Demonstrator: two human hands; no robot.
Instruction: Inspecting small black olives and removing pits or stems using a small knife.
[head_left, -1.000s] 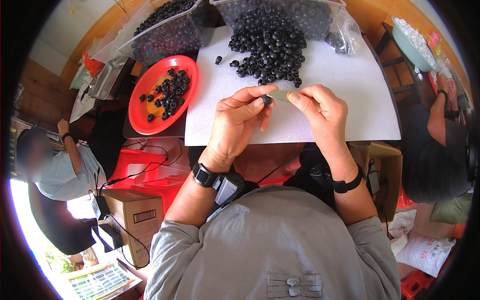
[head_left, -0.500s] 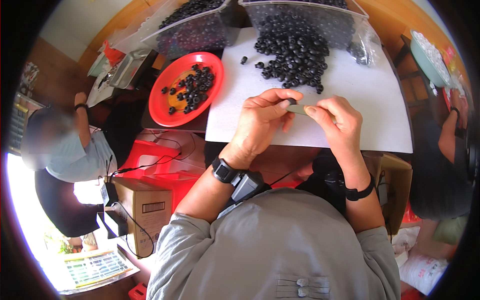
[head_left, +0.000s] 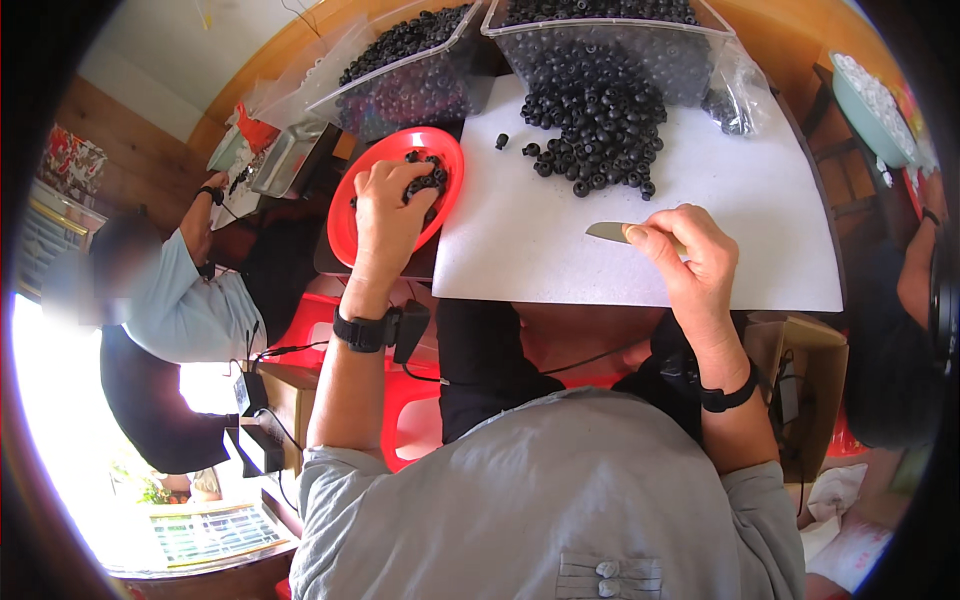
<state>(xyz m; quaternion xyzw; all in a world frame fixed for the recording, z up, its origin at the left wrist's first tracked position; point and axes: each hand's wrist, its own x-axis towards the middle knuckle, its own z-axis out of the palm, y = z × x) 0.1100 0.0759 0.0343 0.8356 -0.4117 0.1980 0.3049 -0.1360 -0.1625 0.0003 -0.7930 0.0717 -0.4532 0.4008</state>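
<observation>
My left hand [head_left: 388,220] is over the red oval plate [head_left: 345,240], its thumb and fingers apart above small black ring-shaped pieces [head_left: 438,172] lying in it. I see nothing gripped between those fingers, though part of the plate is hidden beneath them. Above the white tabletop, my right hand [head_left: 695,250] pinches a small knife [head_left: 606,231] between thumb and fingers, its short blade pointing left. A pile of the same black pieces [head_left: 595,125] spreads across the far part of the white board [head_left: 530,260], and one piece [head_left: 502,141] lies apart at its left.
Two clear plastic bins [head_left: 600,38] [head_left: 400,105] full of black pieces stand at the back. A metal tray [head_left: 290,160] is at the left, near a co-worker's arm [head_left: 195,230]. Far right, a green basin [head_left: 870,110] holds white pieces beside another person's arm [head_left: 920,260].
My left hand has gone from beside the knife, where it held a black piece, leftward to the red plate. My right hand keeps the knife, now apart from the left hand.
</observation>
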